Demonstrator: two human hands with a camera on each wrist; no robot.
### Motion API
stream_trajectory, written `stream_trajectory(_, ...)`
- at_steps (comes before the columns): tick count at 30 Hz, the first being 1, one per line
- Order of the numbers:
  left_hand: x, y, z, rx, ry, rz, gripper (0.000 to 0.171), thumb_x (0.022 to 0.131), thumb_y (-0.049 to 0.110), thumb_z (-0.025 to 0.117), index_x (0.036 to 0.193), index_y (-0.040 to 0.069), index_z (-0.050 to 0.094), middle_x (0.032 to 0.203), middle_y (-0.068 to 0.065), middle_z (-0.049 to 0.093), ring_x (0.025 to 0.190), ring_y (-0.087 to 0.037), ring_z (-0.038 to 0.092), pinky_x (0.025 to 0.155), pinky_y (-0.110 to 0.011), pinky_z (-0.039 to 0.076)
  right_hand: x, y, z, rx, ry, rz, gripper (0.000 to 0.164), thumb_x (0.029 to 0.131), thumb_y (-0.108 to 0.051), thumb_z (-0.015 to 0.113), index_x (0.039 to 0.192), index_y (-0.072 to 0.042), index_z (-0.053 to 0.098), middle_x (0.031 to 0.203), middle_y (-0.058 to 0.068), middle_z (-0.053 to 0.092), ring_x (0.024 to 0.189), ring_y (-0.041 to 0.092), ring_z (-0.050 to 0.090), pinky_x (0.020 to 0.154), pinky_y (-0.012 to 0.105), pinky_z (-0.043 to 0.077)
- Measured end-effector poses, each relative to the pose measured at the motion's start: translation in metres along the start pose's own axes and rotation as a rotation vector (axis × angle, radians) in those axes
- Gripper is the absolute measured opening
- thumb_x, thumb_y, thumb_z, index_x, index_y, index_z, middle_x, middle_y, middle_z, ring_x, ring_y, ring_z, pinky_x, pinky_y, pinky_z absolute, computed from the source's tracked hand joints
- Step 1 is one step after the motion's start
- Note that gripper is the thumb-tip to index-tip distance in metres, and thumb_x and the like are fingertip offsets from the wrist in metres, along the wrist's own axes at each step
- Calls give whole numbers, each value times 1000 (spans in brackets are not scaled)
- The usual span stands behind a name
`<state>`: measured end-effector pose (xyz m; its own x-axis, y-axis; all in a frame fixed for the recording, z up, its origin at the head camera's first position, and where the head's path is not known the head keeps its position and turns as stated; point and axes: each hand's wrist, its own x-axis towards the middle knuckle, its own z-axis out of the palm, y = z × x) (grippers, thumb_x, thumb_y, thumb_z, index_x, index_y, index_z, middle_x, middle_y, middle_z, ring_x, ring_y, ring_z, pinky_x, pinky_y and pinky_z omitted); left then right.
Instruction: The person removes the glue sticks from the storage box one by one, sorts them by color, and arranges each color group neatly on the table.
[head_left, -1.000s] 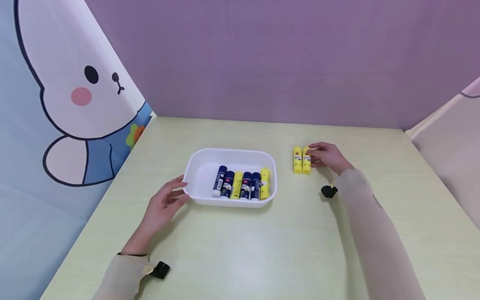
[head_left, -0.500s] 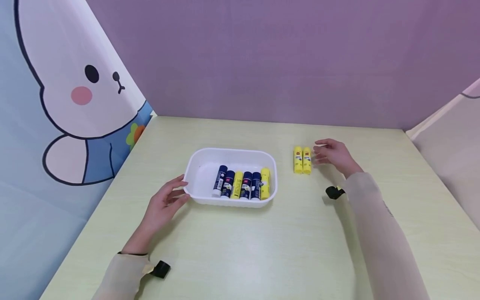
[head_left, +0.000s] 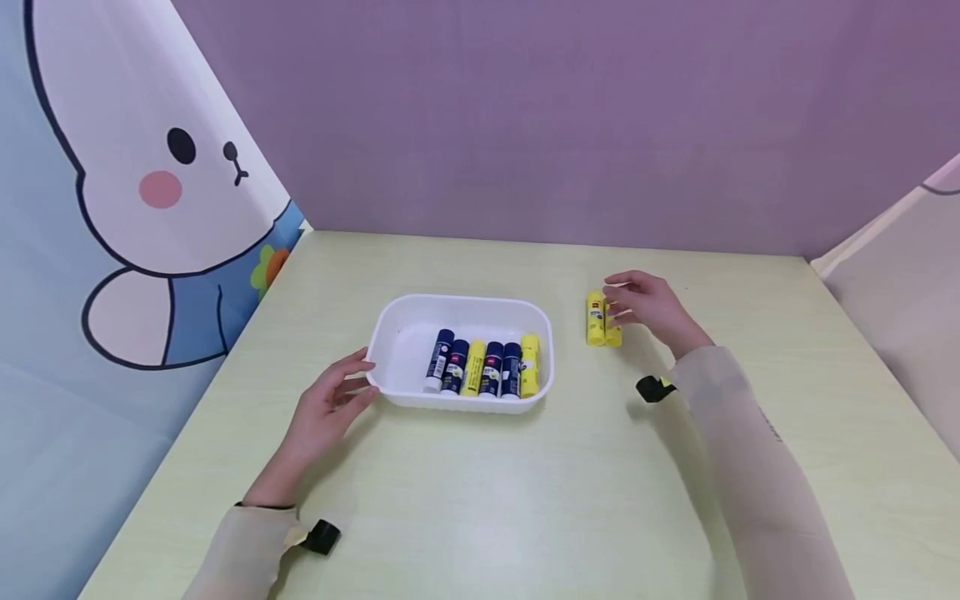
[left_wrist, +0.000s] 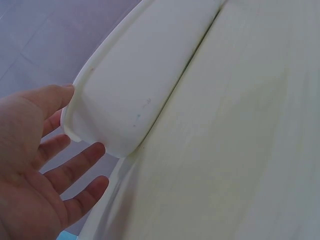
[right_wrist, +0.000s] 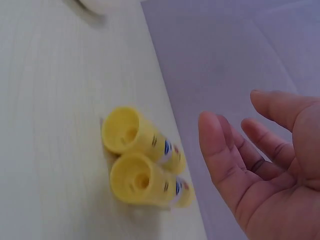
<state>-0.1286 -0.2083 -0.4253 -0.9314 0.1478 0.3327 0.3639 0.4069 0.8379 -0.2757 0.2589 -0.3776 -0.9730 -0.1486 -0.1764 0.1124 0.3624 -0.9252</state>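
A white plastic tray (head_left: 408, 400) holds a row of blue-capped glue sticks (head_left: 491, 369) and two yellow glue sticks (head_left: 529, 367). My left hand (head_left: 326, 412) is at the tray's left end, its thumb and fingertips touching the rim with the other fingers loosely spread; the left wrist view shows the tray's outer wall (left_wrist: 130, 75). Two more yellow glue sticks (head_left: 595, 321) lie side by side on the table to the right of the tray. Over them is my right hand (head_left: 651, 310), its fingers partly covering the right one in the head view. Nothing is between its fingers (right_wrist: 212, 135).
The pale wood-grain table (head_left: 480, 492) ends at a purple backdrop (head_left: 555, 125) behind the tray. A cartoon rabbit sheet (head_left: 135, 208) hangs on the left. Each sleeve has a small black device (head_left: 321, 537) at its wrist.
My right hand drew back from the yellow glue sticks to the right, then came back left over them. The pair stays in place. My left hand and the tray have not moved.
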Motion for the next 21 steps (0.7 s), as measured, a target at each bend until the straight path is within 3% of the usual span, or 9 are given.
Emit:
stream_trajectory(11, 0, 0, 0, -12, 3, 2, 31, 91, -6, 67, 122, -4, 61, 146, -22, 48, 108, -41, 63, 85, -15, 52, -3, -17, 24, 19, -65, -78, 45, 102, -17, 57, 136, 10, 44, 118, 27, 58, 84, 15, 64, 77, 30, 60)
stream_trajectory(21, 0, -1, 0, -4, 4, -1, 32, 91, -6, 67, 123, -3, 61, 146, -21, 48, 108, -40, 62, 85, -15, 52, -7, -28, 44, -3, -118, -81, 43, 100, -17, 61, 134, 5, 48, 114, 24, 58, 87, 23, 64, 75, 34, 61)
